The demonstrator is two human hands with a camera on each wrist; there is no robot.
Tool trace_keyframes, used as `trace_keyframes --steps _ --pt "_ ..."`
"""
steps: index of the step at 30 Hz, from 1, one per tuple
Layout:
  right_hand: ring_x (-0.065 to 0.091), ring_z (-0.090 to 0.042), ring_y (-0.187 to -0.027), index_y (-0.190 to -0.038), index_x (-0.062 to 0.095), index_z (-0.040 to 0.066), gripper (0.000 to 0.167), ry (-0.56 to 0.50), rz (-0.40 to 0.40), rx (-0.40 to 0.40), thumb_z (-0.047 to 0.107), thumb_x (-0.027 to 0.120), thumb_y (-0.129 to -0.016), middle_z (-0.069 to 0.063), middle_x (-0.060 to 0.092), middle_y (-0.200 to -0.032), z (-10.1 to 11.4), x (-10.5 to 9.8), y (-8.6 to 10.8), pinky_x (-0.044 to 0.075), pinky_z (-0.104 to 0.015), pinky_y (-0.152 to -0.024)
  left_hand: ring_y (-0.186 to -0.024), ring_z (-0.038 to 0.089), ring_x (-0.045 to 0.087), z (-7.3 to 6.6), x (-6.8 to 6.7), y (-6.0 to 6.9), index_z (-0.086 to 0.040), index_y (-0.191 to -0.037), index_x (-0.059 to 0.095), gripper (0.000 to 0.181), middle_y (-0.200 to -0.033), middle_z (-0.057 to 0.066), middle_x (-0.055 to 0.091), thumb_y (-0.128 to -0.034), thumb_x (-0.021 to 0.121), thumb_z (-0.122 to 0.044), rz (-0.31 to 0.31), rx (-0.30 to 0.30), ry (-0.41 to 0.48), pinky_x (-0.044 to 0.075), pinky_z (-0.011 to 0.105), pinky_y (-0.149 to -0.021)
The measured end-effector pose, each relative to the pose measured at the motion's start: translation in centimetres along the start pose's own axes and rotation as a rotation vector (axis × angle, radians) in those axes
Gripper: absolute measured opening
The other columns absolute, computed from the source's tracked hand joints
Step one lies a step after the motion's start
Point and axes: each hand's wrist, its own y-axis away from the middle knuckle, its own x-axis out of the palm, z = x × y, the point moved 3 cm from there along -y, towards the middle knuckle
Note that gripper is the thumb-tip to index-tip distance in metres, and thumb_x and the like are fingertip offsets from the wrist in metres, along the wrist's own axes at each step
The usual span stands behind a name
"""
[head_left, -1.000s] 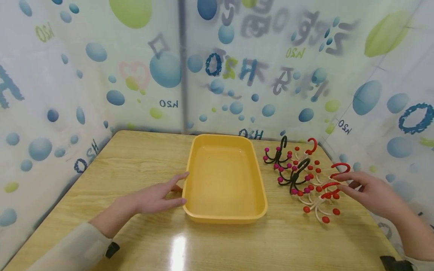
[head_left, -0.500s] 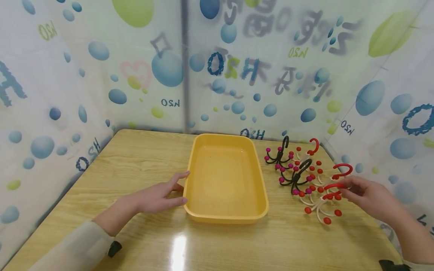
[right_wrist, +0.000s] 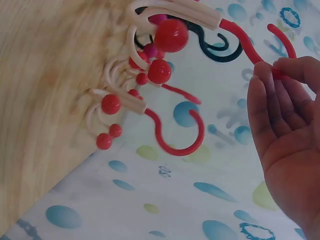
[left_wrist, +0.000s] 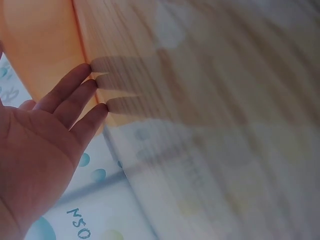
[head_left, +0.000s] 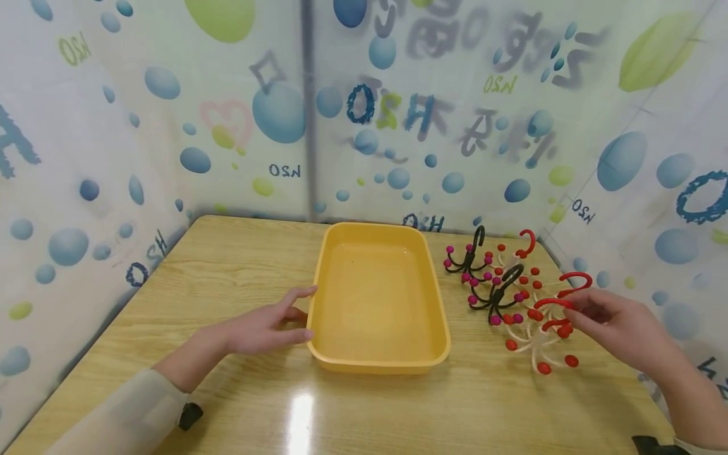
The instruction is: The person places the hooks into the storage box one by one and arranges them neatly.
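Observation:
My right hand pinches the red hook of a cream multi-armed hook hanger with red ball tips. In the right wrist view, thumb and fingertips meet on the hook's curve. Beyond it are another red-hooked hanger, a third one farther back, and two black hangers with magenta balls. Over at the left, my left hand touches the side of a yellow tray. Its fingers are extended against the tray's outer wall, with the thumb at the rim.
The tray stands on a light wooden table that reflects light near its front. Pale walls with blue and green bubble prints close in the back and both sides. The hangers cluster closely at the table's right, with arms overlapping.
My right hand has closed its fingertips on the nearest red hook and shifted that hanger slightly, turning its arms. My left hand stays at the tray's side.

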Motion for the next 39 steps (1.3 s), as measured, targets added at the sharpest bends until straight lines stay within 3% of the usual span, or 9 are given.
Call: trace_keyframes --steps 6,13,20,28,33,39 --pt "0.061 0.004 -0.077 -0.122 0.077 0.007 0.022 -0.021 -0.053 -0.048 0.021 0.077 -0.105 -0.004 0.078 -0.098 2.8 -0.5 -0.2 0.055 -0.022 -0.062 -0.147 0.037 0.06 0.0 -0.1 0.1 -0.027 -0.175 0.013 0.086 -0.151 0.008 0.069 -0.1102 0.064 -0.051 0.003 -0.003 0.014 0.042 0.066 -0.123" --pt "0.062 -0.002 -0.072 -0.121 0.078 0.009 0.018 -0.109 -0.137 -0.148 0.016 0.077 -0.105 0.015 0.074 -0.088 6.7 -0.8 -1.2 0.048 -0.024 -0.054 -0.148 0.037 0.059 0.1 -0.2 0.2 -0.028 -0.175 0.013 0.086 -0.152 0.009 0.068 -0.1097 0.064 -0.052 0.0 -0.01 0.016 0.042 0.066 -0.124" --pt "0.063 -0.007 -0.07 -0.116 0.079 0.013 0.013 -0.201 -0.176 -0.232 0.017 0.08 -0.103 0.001 0.077 -0.088 11.2 -0.4 -3.3 0.049 -0.023 -0.053 -0.148 0.037 0.059 0.4 -0.1 0.3 -0.028 -0.175 0.014 0.086 -0.151 0.008 0.069 -0.1096 0.064 -0.053 -0.005 -0.011 0.008 0.042 0.066 -0.123" --pt "0.063 -0.009 -0.074 -0.119 0.08 0.014 0.017 -0.236 -0.156 -0.297 0.02 0.08 -0.103 -0.004 0.077 -0.092 15.9 0.4 -6.5 0.053 -0.02 -0.059 -0.147 0.038 0.06 0.3 -0.1 0.3 -0.03 -0.174 0.014 0.086 -0.152 0.009 0.069 -0.1092 0.064 -0.054 -0.009 -0.011 -0.004 0.041 0.066 -0.124" --pt "0.066 -0.016 -0.079 -0.121 0.079 0.013 0.019 -0.274 -0.069 -0.299 0.024 0.077 -0.105 -0.006 0.079 -0.099 18.5 1.6 -8.9 0.056 -0.021 -0.066 -0.146 0.037 0.061 0.2 -0.1 0.2 -0.028 -0.175 0.013 0.087 -0.151 0.01 0.069 -0.1093 0.064 -0.054 -0.009 -0.005 -0.006 0.043 0.065 -0.123" --pt "0.07 -0.024 -0.082 -0.122 0.079 0.012 0.02 -0.281 0.031 -0.312 0.024 0.076 -0.106 -0.007 0.08 -0.101 20.8 4.4 -12.2 0.059 -0.026 -0.069 -0.146 0.037 0.061 0.0 -0.1 0.1 -0.03 -0.175 0.013 0.087 -0.152 0.01 0.068 -0.1089 0.064 -0.054 -0.006 -0.004 0.0 0.043 0.064 -0.123"
